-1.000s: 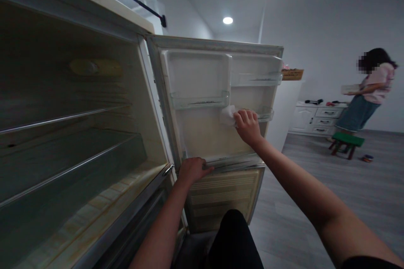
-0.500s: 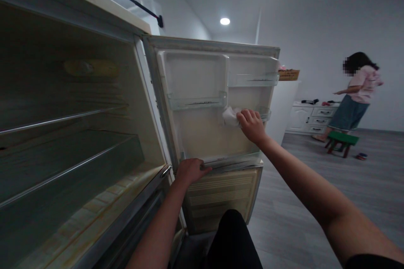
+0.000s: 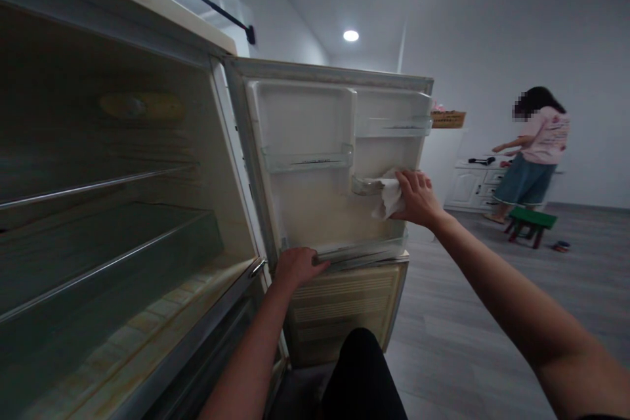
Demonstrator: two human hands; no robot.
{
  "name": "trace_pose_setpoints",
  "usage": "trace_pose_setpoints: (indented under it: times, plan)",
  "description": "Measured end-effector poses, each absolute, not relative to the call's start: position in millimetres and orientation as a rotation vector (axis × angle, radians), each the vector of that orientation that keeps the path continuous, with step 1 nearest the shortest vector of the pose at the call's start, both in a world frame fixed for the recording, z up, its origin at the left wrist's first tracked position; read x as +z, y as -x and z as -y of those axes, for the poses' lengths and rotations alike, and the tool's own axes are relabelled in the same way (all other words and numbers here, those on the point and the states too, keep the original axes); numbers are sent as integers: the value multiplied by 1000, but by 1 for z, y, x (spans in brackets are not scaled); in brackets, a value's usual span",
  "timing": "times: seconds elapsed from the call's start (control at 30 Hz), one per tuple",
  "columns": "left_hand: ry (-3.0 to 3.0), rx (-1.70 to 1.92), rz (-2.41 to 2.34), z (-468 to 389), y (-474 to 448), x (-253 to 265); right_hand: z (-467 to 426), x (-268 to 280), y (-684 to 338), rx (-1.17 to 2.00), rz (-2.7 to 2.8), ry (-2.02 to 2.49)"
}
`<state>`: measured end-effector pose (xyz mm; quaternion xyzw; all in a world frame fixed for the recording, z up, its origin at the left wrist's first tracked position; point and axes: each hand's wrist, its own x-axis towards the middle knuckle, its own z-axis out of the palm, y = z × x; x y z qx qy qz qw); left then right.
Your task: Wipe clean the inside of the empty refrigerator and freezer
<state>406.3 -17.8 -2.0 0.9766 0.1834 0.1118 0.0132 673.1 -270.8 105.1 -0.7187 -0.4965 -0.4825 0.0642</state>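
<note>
A refrigerator door (image 3: 305, 118) swings out in front of me, its inner side facing me. My right hand (image 3: 418, 197) is closed on a crumpled white cloth or paper wipe (image 3: 388, 197), held against the small middle-right door shelf (image 3: 364, 186). My left hand (image 3: 296, 266) curls over the left end of the clear bottom door shelf (image 3: 369, 251), fingertips hidden behind its rim. To the left the refrigerator interior (image 3: 211, 144) shows glass shelves (image 3: 108, 269) and yellow-brown stains along the bottom edge.
My dark-clad knee (image 3: 364, 367) is below the door. Beyond it, a person (image 3: 536, 138) in a pink top stands at white cabinets (image 3: 465, 185). A green stool (image 3: 531, 218) stands on the grey floor (image 3: 467, 315). A brown box (image 3: 447, 119) sits behind the door.
My right hand has moved right along the middle-right shelf with the white wipe, uncovering the shelf's left end. My left hand stays put. The person in the background has shifted left.
</note>
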Motion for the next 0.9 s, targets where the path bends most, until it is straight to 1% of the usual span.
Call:
trace_pose_setpoints:
  times: [0.17,0.4,0.7,0.9]
  plan:
    - [-3044,323,-581,18,-405,-1,276,108,-665,-1440,1570,2147]
    - [-3048,342,-572,17,-404,-1,245,113,-656,-1546,1233,2255]
    - [-3046,372,-544,17,-408,-5,194,117,-611,-1625,1292,2195]
    - [-3057,392,-546,16,-406,-6,190,117,-605,-1591,1315,2207]
